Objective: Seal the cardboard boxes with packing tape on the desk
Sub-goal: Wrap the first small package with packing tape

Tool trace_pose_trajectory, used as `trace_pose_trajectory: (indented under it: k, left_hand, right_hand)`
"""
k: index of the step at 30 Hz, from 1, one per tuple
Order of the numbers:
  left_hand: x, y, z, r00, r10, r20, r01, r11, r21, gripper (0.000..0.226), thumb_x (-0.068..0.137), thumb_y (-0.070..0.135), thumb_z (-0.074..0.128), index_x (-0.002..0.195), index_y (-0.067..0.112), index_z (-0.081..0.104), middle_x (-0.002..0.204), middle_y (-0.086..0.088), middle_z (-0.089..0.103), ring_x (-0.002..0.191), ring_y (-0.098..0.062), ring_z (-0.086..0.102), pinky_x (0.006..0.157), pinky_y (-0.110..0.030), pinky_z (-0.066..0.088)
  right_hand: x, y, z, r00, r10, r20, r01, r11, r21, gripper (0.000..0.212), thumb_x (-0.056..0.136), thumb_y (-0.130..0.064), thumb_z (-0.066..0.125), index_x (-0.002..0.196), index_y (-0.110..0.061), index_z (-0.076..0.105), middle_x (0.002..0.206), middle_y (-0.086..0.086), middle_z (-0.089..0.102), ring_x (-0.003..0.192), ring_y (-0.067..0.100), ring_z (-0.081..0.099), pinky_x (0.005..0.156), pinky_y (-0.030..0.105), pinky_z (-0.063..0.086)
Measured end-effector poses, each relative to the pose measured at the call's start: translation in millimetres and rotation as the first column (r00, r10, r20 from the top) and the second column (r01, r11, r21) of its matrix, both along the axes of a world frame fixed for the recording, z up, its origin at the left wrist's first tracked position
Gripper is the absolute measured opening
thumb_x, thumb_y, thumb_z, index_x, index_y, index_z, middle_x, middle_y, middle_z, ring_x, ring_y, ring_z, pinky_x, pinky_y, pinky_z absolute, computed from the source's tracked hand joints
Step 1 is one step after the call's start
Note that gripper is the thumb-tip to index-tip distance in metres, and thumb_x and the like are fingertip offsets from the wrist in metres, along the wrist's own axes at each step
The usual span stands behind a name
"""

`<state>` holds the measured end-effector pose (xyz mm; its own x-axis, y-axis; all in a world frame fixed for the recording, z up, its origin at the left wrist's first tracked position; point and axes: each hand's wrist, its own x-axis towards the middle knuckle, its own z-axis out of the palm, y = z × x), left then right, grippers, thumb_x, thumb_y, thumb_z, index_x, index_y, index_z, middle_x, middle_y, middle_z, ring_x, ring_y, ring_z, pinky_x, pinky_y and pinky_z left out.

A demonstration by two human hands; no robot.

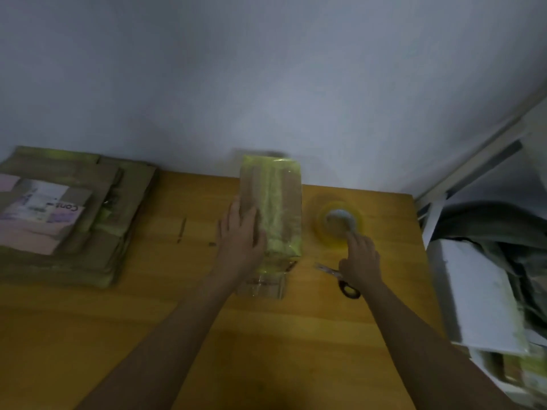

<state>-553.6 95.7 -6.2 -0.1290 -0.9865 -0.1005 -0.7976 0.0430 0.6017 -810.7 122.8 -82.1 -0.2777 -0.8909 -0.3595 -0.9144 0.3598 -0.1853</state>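
Left hand (241, 232) lies flat, fingers straight, on the box (270, 202) at the desk's (177, 321) far edge; right hand (359, 258) touches the tape (339, 221) with one finger, the rest curled.

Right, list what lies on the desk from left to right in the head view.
Stack of flattened brown cardboard boxes → left hand resting on the tall taped cardboard box → yellowish roll of packing tape touched by the right hand.
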Motion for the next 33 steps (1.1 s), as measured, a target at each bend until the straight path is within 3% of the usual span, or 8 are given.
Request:
trace_pose_trajectory:
  k: [4,9,12,14,18,24,28,33]
  left_hand:
    - [-15.2,-5.1,9.4,0.997,-0.013,0.076,0.017,0.998,-0.061,0.048,0.098,0.017,0.043,0.145,0.021,0.036,0.162,-0.005,0.001,0.149,-0.023,-0.003,0.119,-0.049,-0.005]
    - [-30.1,-4.6,14.0,0.994,-0.011,0.106,0.020,0.997,-0.081,0.044,0.099,0.016,0.043,0.143,0.022,0.039,0.161,-0.007,0.008,0.149,-0.021,-0.004,0.119,-0.049,-0.009]
    - [-38.1,-2.4,15.2,0.997,-0.027,0.076,0.037,0.991,-0.129,0.043,0.097,0.018,0.043,0.140,0.022,0.044,0.160,-0.009,0.014,0.149,-0.021,-0.001,0.117,-0.048,-0.011]
    - [-44.4,0.7,19.1,0.997,-0.052,0.051,0.060,0.985,-0.162,0.044,0.095,0.021,0.043,0.140,0.022,0.045,0.159,-0.010,0.018,0.149,-0.021,0.002,0.116,-0.049,-0.011]
    - [-65.2,-0.2,38.6,0.992,-0.104,-0.067,0.095,0.986,-0.136,0.040,0.102,0.028,0.039,0.141,0.022,0.045,0.158,-0.004,0.022,0.149,-0.016,0.007,0.119,-0.045,-0.006]
    - [-99.2,-19.1,95.6,0.910,-0.113,-0.399,0.141,0.989,0.040,0.044,0.106,0.030,0.030,0.146,0.015,0.037,0.154,0.000,0.033,0.142,-0.012,0.026,0.110,-0.016,0.013]
    - [-100.7,-26.4,120.4,0.929,-0.200,-0.310,0.252,0.958,0.138,0.048,0.104,0.044,0.023,0.139,0.024,0.049,0.143,0.002,0.048,0.133,-0.015,0.041,0.107,-0.027,0.029]
    - [-89.0,5.7,134.6,0.921,-0.292,-0.259,0.295,0.955,-0.028,0.047,0.105,0.035,0.027,0.146,0.016,0.040,0.149,0.000,0.042,0.137,-0.012,0.035,0.100,-0.011,0.020]
  right_hand:
    - [-16.7,-34.6,-9.8,0.909,0.302,-0.286,-0.238,0.941,0.239,0.064,0.098,-0.015,0.051,0.153,-0.021,0.019,0.162,0.001,0.013,0.151,0.026,0.000,0.121,0.052,0.003]
    - [-28.7,-53.1,-10.3,0.776,0.526,-0.349,-0.451,0.849,0.277,0.036,0.099,-0.021,0.053,0.134,-0.022,0.044,0.135,-0.001,0.047,0.140,0.020,0.031,0.121,0.052,-0.002]
    - [-35.6,-53.0,-7.8,0.879,0.445,-0.174,-0.430,0.895,0.116,0.038,0.101,-0.022,0.051,0.138,-0.020,0.044,0.141,0.001,0.047,0.138,0.021,0.036,0.121,0.052,0.003]
    - [-36.3,-46.7,2.8,0.943,0.292,0.162,-0.282,0.956,-0.082,0.047,0.102,-0.022,0.050,0.147,-0.017,0.038,0.149,0.003,0.043,0.139,0.025,0.036,0.119,0.048,0.019]
    - [-30.0,-15.1,48.2,0.755,0.109,0.646,0.085,0.961,-0.262,0.048,0.100,-0.025,0.052,0.146,-0.014,0.043,0.139,0.003,0.051,0.126,0.020,0.049,0.094,0.029,0.043]
    - [-25.1,36.2,121.2,0.625,0.335,0.706,-0.037,0.915,-0.401,0.036,0.095,-0.034,0.054,0.131,-0.029,0.052,0.121,-0.004,0.057,0.112,0.009,0.054,0.090,0.021,0.046]
    - [-14.8,51.5,153.7,0.611,0.415,0.674,-0.062,0.874,-0.483,0.037,0.094,-0.039,0.054,0.126,-0.022,0.057,0.113,-0.001,0.060,0.103,0.008,0.056,0.086,0.019,0.045]
    - [-4.6,58.7,165.8,0.593,0.361,0.719,0.020,0.887,-0.462,0.042,0.092,-0.034,0.054,0.130,-0.015,0.057,0.119,0.001,0.061,0.111,0.014,0.057,0.093,0.028,0.048]
